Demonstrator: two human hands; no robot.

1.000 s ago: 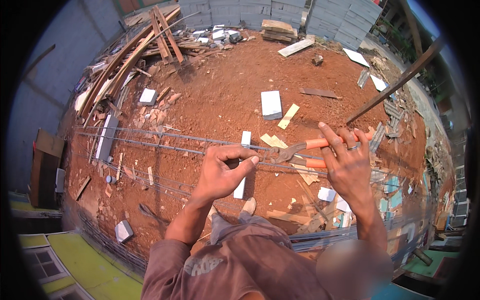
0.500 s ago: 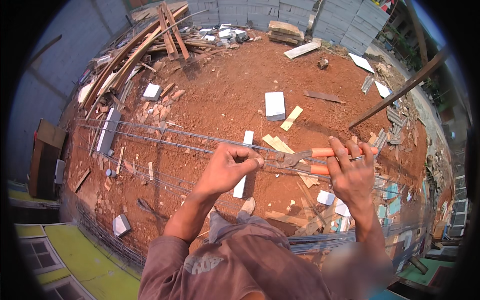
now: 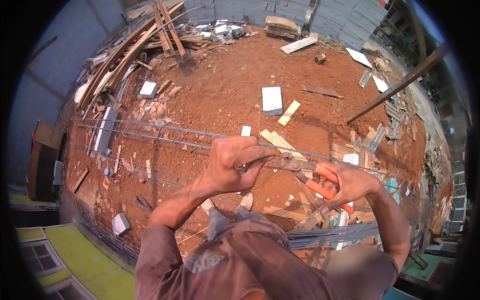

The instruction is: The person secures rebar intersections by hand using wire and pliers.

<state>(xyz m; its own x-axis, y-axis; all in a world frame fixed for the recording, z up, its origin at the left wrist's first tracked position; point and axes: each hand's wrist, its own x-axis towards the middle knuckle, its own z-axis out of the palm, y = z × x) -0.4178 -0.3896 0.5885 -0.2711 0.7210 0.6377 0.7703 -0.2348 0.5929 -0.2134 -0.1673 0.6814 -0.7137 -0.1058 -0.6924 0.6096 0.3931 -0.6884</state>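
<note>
My right hand (image 3: 350, 182) grips metal pincers (image 3: 290, 163) by their orange handles, which are spread apart and slant down to the right. The jaws point left, close to the fingertips of my left hand (image 3: 235, 162). That hand is closed in a pinch; whatever lies between the fingers is too small or hidden to make out. Both hands are over a long frame of thin steel reinforcing bars (image 3: 190, 132), which runs from left to right in front of me. My left hand covers part of the bars.
White blocks (image 3: 272, 100) and yellow boards (image 3: 289, 113) lie on red soil (image 3: 220, 95). Another white block (image 3: 106, 130) is at the bars' left end. A timber pile (image 3: 145, 45) fills the far left; a slanted wooden pole (image 3: 395, 87) stands at right. More bars (image 3: 335, 237) run beside me.
My right hand has turned the pincers from nearly level to a downward slant, its fingers now wrapped round from the right. My left hand has curled tighter and risen slightly.
</note>
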